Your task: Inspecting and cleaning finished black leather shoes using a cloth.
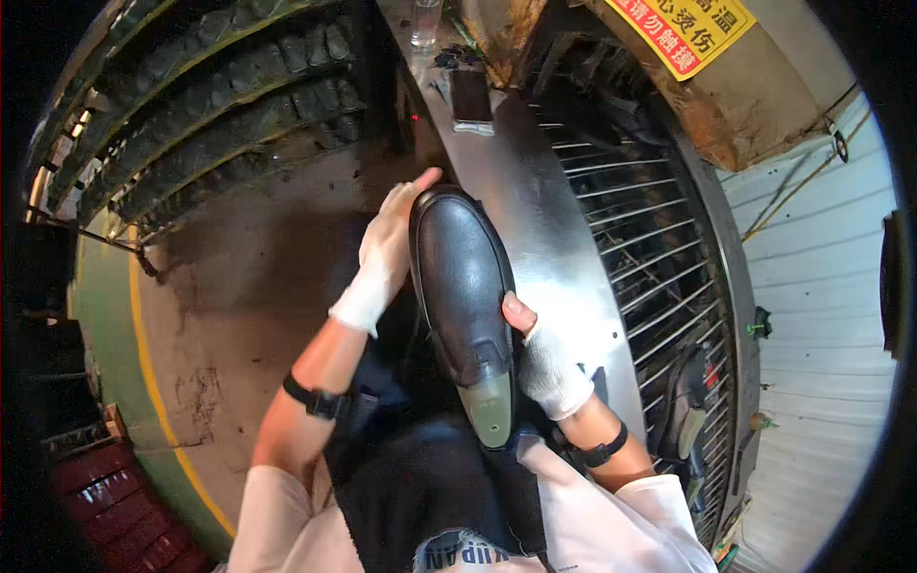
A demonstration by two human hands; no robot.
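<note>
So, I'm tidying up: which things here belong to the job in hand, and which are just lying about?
Belongs to the job:
black shoe, right hand gripping it, left hand alongside
green form in it
probably the shoes at right

Seemingly just lying about:
dark phone-like slab on the bench
clear container beyond it

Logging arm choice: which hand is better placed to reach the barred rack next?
Likely the right hand: it holds the black shoe on the side nearer the barred rack. The left hand is opposite, farther off.
</note>
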